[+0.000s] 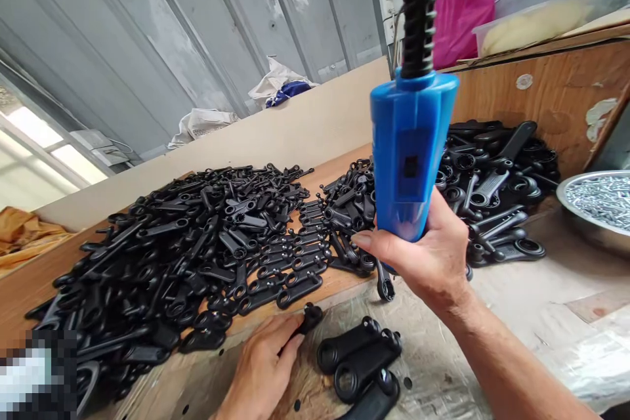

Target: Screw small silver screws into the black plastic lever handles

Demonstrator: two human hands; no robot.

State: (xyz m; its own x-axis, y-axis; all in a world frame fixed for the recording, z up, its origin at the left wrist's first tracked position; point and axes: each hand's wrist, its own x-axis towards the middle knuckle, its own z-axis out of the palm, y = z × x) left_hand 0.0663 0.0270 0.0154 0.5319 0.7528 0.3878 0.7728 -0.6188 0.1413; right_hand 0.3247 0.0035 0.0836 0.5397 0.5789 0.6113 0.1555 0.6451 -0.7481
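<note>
My right hand point(433, 256) is wrapped round an upright blue electric screwdriver point(394, 125), with a black coiled cord point(417, 13) running up from its top. The tool's lower end is mostly hidden behind the hand. Lower left, my left hand point(266, 361) pinches a black plastic crank-shaped part point(311, 319) between thumb and fingers, close to the bench surface. Beside it, several larger black crank-shaped parts point(367, 361) lie side by side on the bench. Just beyond my left hand, paired black parts point(300, 289) lie in rows.
A large heap of black parts point(167, 256) covers the left; another heap point(502, 184) stands behind the tool. At right is a metal bowl point(585, 223) of small screws. A wooden board point(546, 92) and a pale panel point(315, 118) edge the bench. A pink bag point(462, 13) hangs behind.
</note>
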